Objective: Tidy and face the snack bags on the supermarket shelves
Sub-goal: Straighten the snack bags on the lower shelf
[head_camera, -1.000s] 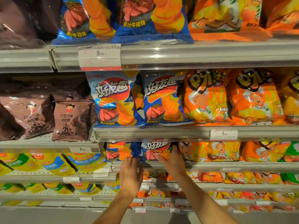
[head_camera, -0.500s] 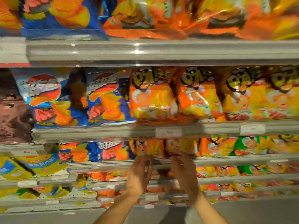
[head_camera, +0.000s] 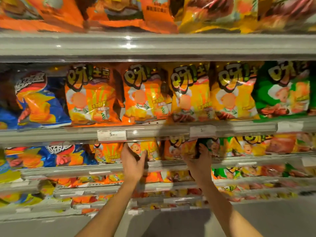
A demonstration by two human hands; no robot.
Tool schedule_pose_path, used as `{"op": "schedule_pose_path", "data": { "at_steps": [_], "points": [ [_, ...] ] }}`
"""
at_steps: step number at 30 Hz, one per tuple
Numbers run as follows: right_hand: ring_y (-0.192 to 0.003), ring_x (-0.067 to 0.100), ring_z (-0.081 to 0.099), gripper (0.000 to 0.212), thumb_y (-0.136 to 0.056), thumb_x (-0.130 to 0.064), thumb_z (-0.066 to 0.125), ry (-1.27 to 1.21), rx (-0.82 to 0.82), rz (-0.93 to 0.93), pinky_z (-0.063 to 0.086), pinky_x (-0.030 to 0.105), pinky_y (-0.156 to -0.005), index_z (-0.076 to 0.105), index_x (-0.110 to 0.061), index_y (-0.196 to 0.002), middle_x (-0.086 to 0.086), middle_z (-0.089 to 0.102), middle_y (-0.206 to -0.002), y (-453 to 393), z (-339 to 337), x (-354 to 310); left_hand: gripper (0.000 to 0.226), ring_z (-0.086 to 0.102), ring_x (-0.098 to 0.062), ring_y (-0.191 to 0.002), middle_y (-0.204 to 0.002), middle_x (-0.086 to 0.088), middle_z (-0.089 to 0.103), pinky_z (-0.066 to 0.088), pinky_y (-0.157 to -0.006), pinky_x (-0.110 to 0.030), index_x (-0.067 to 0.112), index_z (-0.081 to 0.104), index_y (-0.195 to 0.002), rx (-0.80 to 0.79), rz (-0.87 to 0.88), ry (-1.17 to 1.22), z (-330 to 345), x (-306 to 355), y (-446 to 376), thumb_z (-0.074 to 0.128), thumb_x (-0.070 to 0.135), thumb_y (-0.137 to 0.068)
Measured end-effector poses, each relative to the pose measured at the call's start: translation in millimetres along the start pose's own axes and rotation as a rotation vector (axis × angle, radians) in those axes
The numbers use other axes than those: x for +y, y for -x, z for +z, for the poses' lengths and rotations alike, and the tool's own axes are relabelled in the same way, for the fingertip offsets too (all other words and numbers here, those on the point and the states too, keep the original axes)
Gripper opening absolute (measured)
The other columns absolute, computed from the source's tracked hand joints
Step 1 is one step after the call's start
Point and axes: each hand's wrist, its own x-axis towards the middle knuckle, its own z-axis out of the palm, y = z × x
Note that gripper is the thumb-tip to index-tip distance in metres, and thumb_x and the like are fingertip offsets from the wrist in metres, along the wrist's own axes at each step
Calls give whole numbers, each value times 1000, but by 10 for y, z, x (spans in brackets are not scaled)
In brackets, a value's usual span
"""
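Two bare forearms reach up from the bottom of the view toward a supermarket shelf of snack bags, seen from below and slightly blurred. The left hand [head_camera: 132,162] cups the lower edge of an orange snack bag [head_camera: 145,148] on the third shelf from the top, its fingers and thumb spread wide around the bag's bottom corner. The right hand [head_camera: 199,165] grips a second orange bag [head_camera: 185,147] just beside it, fingers curled up behind the pack where a dark green bag [head_camera: 206,142] sits close against it. Both bags stand behind the grey shelf rail [head_camera: 164,164], whose front lip hides their lower edges. Directly above, the next shelf's rail carries a white price label [head_camera: 112,135] (a "5" is legible), and this overhang covers the tops of the bags being handled. On that upper shelf stand upright orange bags [head_camera: 92,94], yellow bags [head_camera: 189,93] and a green bag [head_camera: 283,89], with a blue chip bag [head_camera: 36,101] at the left. More blue bags [head_camera: 54,155] fill the handled shelf to the left. Lower shelves hold further mixed packs, too blurred to tell apart.
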Motion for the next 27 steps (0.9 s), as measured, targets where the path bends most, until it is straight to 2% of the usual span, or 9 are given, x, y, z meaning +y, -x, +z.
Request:
{"op": "schedule_pose_path", "data": {
  "at_steps": [2, 5, 10, 13, 16, 19, 21, 23, 27],
  "points": [
    [-133, 30, 48, 103, -70, -65, 81, -72, -101, 4, 44, 51, -109, 39, -12, -149, 9, 52, -142, -150, -28, -13, 76, 55, -36, -112, -119, -20, 57, 47, -94, -49, -1, 47, -129, -34, -62, 1, -11, 13, -143, 81, 43, -78],
    [-140, 25, 43, 128, -51, -76, 81, -219, -240, 53, 39, 48, -116, 30, -19, -153, 2, 45, -150, -369, -6, -40, 58, 65, -5, -73, -80, -7, 60, 50, -60, -21, 14, 51, -98, -94, -30, 70, -45, 27, -288, 86, 46, -65],
    [-122, 7, 40, 131, -45, -68, 89, -241, -289, 75, 35, 28, -106, 26, -29, -154, -21, 45, -126, -619, 45, 32, 58, 62, -24, -101, -88, 2, 64, 46, -84, -33, 8, 56, -109, -236, -136, 177, -35, -29, -563, 92, 23, -65],
    [-125, 13, 51, 110, -42, -63, 91, -275, -337, 124, 41, 26, -100, 43, -34, -138, -23, 54, -120, -655, 71, 47, 70, 59, -41, -117, -99, -16, 71, 50, -95, -45, -9, 56, -118, -294, -209, 178, -35, -44, -663, 92, 18, -65],
    [-120, 12, 55, 123, -36, -71, 90, -246, -348, 121, 41, 24, -99, 43, -28, -142, -22, 57, -116, -674, 110, 36, 90, 46, -26, -128, -135, -7, 52, 39, -97, -25, 6, 40, -140, -317, -214, 243, -38, -51, -681, 91, 11, -66],
    [-116, 10, 52, 142, -27, -87, 79, -171, -308, 101, 38, 24, -100, 37, -26, -149, -22, 53, -118, -652, 142, 4, 80, 60, -28, -114, -130, -10, 60, 52, -80, -22, 2, 52, -131, -315, -273, 204, -68, -40, -657, 93, 24, -66],
    [-126, 19, 51, 136, -32, -84, 78, -158, -281, 89, 40, 30, -105, 40, -25, -148, -13, 55, -126, -614, 148, -12, 69, 64, -26, -109, -115, -8, 69, 53, -86, -27, 6, 59, -121, -295, -239, 190, -90, -43, -642, 94, 25, -64],
    [-125, 17, 53, 119, -35, -82, 81, -240, -252, 65, 41, 28, -102, 46, -31, -136, -21, 57, -118, -567, 151, -31, 74, 57, -29, -121, -124, -16, 65, 48, -98, -28, 2, 55, -129, -290, -215, 264, -96, -37, -639, 92, 11, -65],
    [-127, 14, 53, 102, -50, -65, 86, -367, -203, 35, 39, 28, -108, 49, -26, -137, -14, 60, -124, -533, 128, -100, 77, 54, -26, -128, -128, -15, 64, 42, -98, -20, -2, 53, -131, -268, -181, 317, -71, -13, -611, 91, 6, -65]
  ]
}}
